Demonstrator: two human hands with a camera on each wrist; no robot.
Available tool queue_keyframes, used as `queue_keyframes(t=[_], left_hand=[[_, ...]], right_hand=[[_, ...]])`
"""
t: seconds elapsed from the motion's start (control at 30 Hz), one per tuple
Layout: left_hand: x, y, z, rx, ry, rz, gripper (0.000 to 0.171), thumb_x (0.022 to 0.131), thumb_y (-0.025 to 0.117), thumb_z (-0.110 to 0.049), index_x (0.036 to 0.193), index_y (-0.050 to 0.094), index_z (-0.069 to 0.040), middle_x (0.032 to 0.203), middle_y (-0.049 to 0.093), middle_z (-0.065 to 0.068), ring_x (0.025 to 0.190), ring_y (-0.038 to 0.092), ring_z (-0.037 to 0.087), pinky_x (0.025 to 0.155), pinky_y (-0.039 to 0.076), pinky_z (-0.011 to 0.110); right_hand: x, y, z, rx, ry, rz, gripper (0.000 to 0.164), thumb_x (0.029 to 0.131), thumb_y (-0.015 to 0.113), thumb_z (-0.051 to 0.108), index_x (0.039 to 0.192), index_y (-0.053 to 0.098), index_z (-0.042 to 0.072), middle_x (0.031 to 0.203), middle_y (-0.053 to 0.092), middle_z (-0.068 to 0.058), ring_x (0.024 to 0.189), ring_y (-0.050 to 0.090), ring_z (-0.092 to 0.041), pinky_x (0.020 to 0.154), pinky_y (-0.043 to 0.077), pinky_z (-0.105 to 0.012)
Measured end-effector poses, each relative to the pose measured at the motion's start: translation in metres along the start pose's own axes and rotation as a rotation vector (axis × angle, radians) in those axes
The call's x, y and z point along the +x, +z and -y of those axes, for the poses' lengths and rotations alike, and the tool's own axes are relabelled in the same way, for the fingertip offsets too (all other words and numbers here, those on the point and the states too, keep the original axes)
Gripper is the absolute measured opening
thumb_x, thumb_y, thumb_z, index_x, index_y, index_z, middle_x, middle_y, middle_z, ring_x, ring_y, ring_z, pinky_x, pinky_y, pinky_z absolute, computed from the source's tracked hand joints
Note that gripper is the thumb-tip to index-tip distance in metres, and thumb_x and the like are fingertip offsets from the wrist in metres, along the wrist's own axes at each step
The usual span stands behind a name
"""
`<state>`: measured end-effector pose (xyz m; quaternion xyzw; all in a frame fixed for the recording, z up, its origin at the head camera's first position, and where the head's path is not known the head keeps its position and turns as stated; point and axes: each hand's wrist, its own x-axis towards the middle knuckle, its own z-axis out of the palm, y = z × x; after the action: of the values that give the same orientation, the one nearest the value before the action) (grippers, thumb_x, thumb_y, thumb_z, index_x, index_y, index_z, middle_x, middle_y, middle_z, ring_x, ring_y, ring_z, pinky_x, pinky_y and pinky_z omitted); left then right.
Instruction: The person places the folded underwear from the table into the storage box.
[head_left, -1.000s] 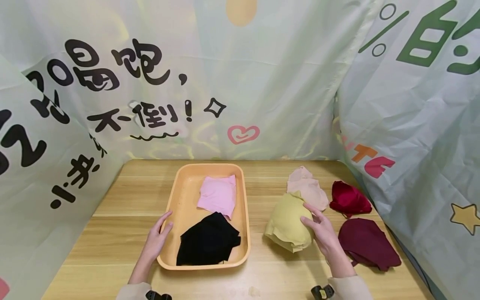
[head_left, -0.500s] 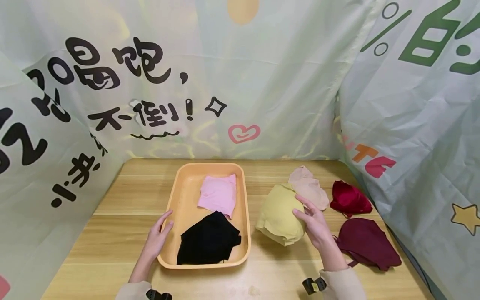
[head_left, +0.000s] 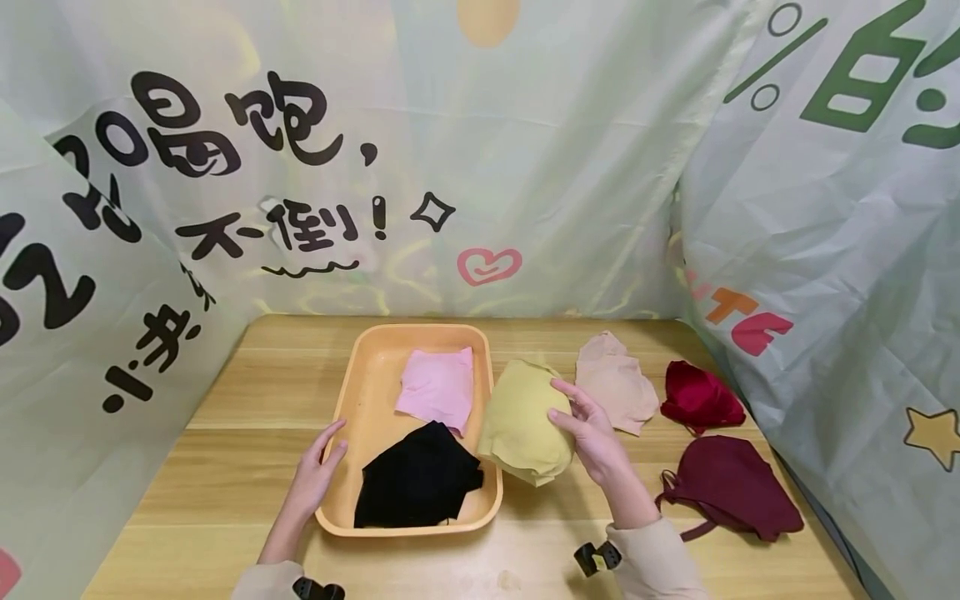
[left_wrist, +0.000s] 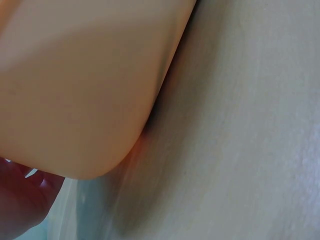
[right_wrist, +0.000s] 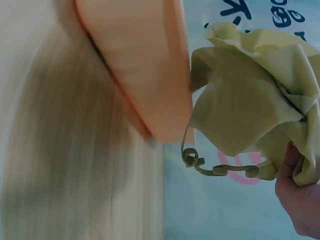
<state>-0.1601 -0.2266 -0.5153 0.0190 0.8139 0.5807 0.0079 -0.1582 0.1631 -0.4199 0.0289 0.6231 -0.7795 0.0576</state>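
Note:
My right hand [head_left: 597, 442] pinches a folded yellow bra [head_left: 525, 421] and holds it up at the tray's right rim. In the right wrist view the bra [right_wrist: 250, 100] hangs beside the tray wall, with a thin curled strap [right_wrist: 220, 171] dangling. My left hand [head_left: 311, 471] holds the left rim of the orange tray [head_left: 362, 375]; in the left wrist view its fingers bend behind the tray wall [left_wrist: 85, 110]. Inside the tray lie a folded pink cloth garment [head_left: 437, 383] at the back and a black one [head_left: 416, 479] at the front.
To the right on the wooden table [head_left: 292, 367] lie a pale beige garment [head_left: 617, 383], a bright red bra [head_left: 701, 396] and a maroon bra [head_left: 738, 487] with loose straps. Printed curtains [head_left: 570, 167] enclose the table at the back and both sides.
My right hand has carried the yellow bra leftward from above the table to the tray's right rim, uncovering more of the beige garment. My left hand stays on the tray.

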Motion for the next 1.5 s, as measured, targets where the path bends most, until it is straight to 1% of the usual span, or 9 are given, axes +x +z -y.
queue_keyframes(t=[0.13,0.23,0.47,0.63,0.87,1.07,1.23,1.4,1.5], left_hand=[[0.001,0.000,0.001,0.010,-0.004,0.003,0.046,0.098,0.042,-0.020,0.139,0.033,-0.003,0.147,0.021,0.024,0.135,0.011,0.041,0.107,0.015,0.056],[0.001,0.000,0.002,0.009,-0.006,0.004,0.046,0.098,0.041,-0.020,0.139,0.032,-0.003,0.147,0.021,0.023,0.135,0.012,0.041,0.107,0.015,0.055],[0.001,0.000,0.001,-0.003,-0.004,0.006,0.045,0.098,0.042,-0.019,0.139,0.032,-0.002,0.147,0.021,0.023,0.136,0.010,0.040,0.108,0.014,0.055],[0.000,0.000,0.000,-0.006,0.007,0.001,0.045,0.098,0.042,-0.020,0.138,0.033,-0.002,0.147,0.022,0.023,0.136,0.011,0.041,0.108,0.015,0.055],[-0.001,0.001,0.000,-0.011,0.007,-0.004,0.044,0.098,0.042,-0.019,0.138,0.034,-0.003,0.147,0.023,0.022,0.136,0.012,0.040,0.108,0.015,0.055],[-0.002,0.001,0.000,-0.008,0.011,-0.007,0.044,0.098,0.042,-0.020,0.138,0.035,-0.003,0.146,0.024,0.022,0.135,0.013,0.040,0.108,0.016,0.055],[-0.001,0.002,0.002,-0.011,0.009,-0.014,0.044,0.098,0.043,-0.020,0.138,0.035,-0.003,0.146,0.024,0.022,0.135,0.015,0.039,0.108,0.016,0.053],[0.000,0.002,0.004,-0.012,0.010,-0.012,0.044,0.098,0.042,-0.019,0.138,0.035,-0.003,0.146,0.023,0.023,0.135,0.014,0.039,0.108,0.016,0.053],[0.001,0.001,0.004,-0.012,0.006,-0.012,0.044,0.098,0.042,-0.019,0.138,0.035,-0.003,0.147,0.022,0.023,0.136,0.014,0.039,0.108,0.016,0.053]], right_hand=[[0.001,0.009,0.000,-0.003,0.002,0.010,0.045,0.084,0.056,-0.004,0.124,0.050,0.015,0.106,0.051,-0.003,0.084,0.060,-0.012,0.071,0.053,-0.026],[0.002,0.015,0.000,0.009,0.005,0.002,0.047,0.083,0.057,-0.004,0.126,0.049,0.013,0.106,0.051,-0.004,0.084,0.060,-0.012,0.070,0.053,-0.026],[0.004,0.029,-0.002,0.012,0.034,0.030,0.052,0.083,0.056,-0.004,0.132,0.043,0.007,0.109,0.051,-0.006,0.086,0.060,-0.013,0.073,0.053,-0.028],[0.005,0.039,-0.006,0.008,0.038,0.049,0.054,0.082,0.057,-0.005,0.132,0.041,0.004,0.111,0.051,-0.009,0.088,0.059,-0.015,0.074,0.053,-0.029],[0.008,0.050,-0.013,-0.011,0.046,0.080,0.052,0.083,0.057,-0.005,0.132,0.040,-0.001,0.119,0.047,-0.013,0.094,0.055,-0.016,0.075,0.052,-0.029],[0.009,0.059,-0.022,-0.026,0.059,0.107,0.052,0.084,0.056,-0.004,0.133,0.038,-0.004,0.117,0.050,-0.014,0.093,0.056,-0.015,0.077,0.051,-0.028],[0.010,0.065,-0.032,-0.047,0.046,0.141,0.051,0.083,0.058,-0.002,0.131,0.040,-0.004,0.118,0.051,-0.015,0.095,0.055,-0.015,0.079,0.050,-0.028],[0.012,0.068,-0.042,-0.097,0.027,0.179,0.050,0.083,0.060,0.000,0.130,0.043,-0.003,0.120,0.051,-0.017,0.096,0.054,-0.014,0.080,0.049,-0.026],[0.013,0.071,-0.047,-0.131,0.020,0.194,0.048,0.083,0.060,0.001,0.128,0.045,-0.004,0.125,0.049,-0.018,0.100,0.053,-0.015,0.081,0.047,-0.025]])
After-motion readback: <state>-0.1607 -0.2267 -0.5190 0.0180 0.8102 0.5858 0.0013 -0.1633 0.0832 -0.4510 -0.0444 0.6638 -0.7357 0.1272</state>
